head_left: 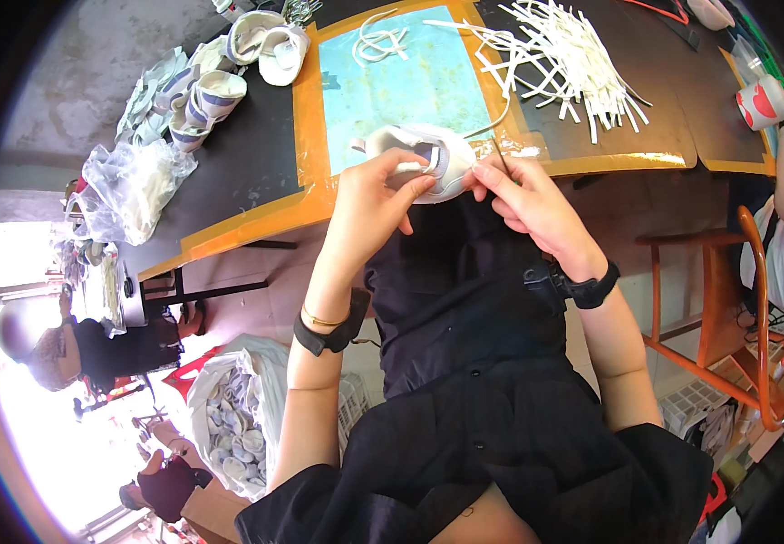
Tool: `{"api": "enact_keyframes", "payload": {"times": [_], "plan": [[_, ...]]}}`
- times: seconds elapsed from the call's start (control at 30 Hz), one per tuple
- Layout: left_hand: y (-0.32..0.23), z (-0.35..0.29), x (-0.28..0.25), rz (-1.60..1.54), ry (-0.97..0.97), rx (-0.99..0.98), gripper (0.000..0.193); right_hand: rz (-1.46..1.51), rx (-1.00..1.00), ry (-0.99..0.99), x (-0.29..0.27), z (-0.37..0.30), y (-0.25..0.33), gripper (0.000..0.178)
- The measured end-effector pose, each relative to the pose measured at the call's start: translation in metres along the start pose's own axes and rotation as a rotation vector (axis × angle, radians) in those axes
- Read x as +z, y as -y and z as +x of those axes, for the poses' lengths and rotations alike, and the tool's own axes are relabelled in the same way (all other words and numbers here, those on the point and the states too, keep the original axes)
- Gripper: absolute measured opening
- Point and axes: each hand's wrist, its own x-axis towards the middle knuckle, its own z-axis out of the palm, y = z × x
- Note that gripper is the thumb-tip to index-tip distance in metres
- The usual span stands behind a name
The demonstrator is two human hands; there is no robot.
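A white shoe upper with lavender-grey panels (451, 161) is at the table's near edge, over my lap. My left hand (381, 195) is closed on its left side, thumb and fingers pinching near the opening. My right hand (523, 198) is closed at the shoe's right side, its fingertips pressed together against the edge. A thin dark rod-like tool (501, 154) sticks up from the right fingers; its other end is hidden. A white lace (504, 111) trails from beside the shoe over the blue-green mat (392, 100).
A heap of white laces (582, 68) lies at the far right, and a loose lace (379, 43) on the mat. Several shoe uppers (211, 95) and a plastic bag (138, 186) are at the left. A wooden chair (718, 299) and a sack of pieces (238, 417) flank me.
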Motion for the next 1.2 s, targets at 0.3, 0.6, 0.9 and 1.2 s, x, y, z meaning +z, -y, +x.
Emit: {"api": "enact_keyframes", "payload": {"times": [0.3,0.6,0.9,1.2], "plan": [[0.005,0.003,-0.002,0.002,0.042,0.025,0.018,0.293,0.104,0.043,-0.006,0.007,0.001,0.034],[0.006,0.001,0.005,-0.053,-0.017,0.052,0.017,-0.471,-0.649,-0.270,0.012,0.044,-0.012,0.017],[0.005,0.001,0.006,-0.019,-0.036,0.023,0.015,-0.539,-0.666,-0.401,0.015,0.055,-0.019,0.011],[0.005,0.002,0.006,-0.012,-0.001,0.078,0.015,-0.251,-0.542,-0.271,0.011,0.026,-0.007,0.010]]}}
